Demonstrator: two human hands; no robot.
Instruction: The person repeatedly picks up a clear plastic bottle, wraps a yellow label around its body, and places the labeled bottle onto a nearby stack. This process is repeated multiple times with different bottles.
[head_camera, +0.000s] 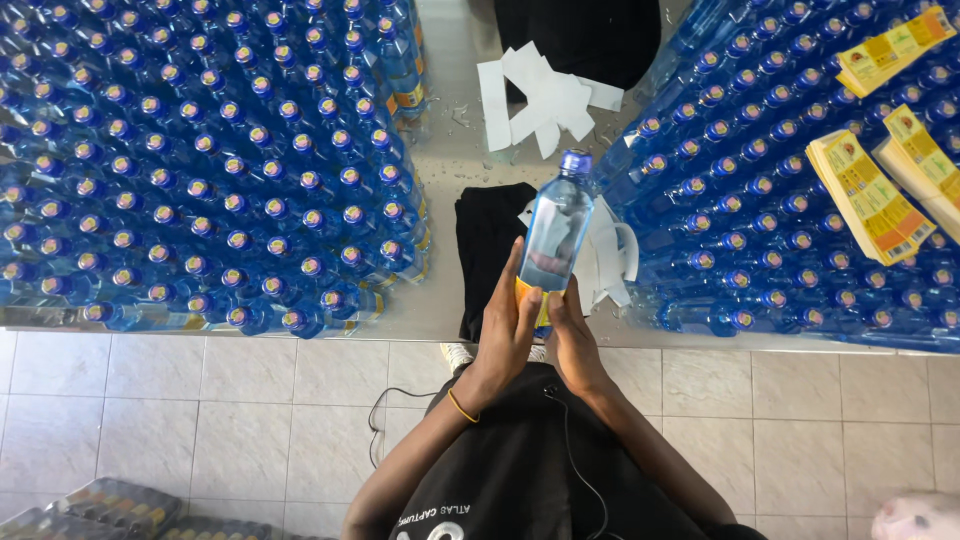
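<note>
Steel table, reflective, carries two dense blocks of blue-capped bottles: left block, right block. Yellow label stacks lie atop the right block. White backing strips are scattered between the blocks. Single clear bottle, tilted, sits above the table edge; left hand and right hand have fingers pressed flat around its yellow label.

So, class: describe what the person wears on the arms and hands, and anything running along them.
Both arms are bare, with no sleeves showing, and both hands are gloveless. The left hand has a thin yellow band round its wrist. The right hand wears nothing. A thin black cable runs down over the black shirt, which bears small white lettering.
</note>
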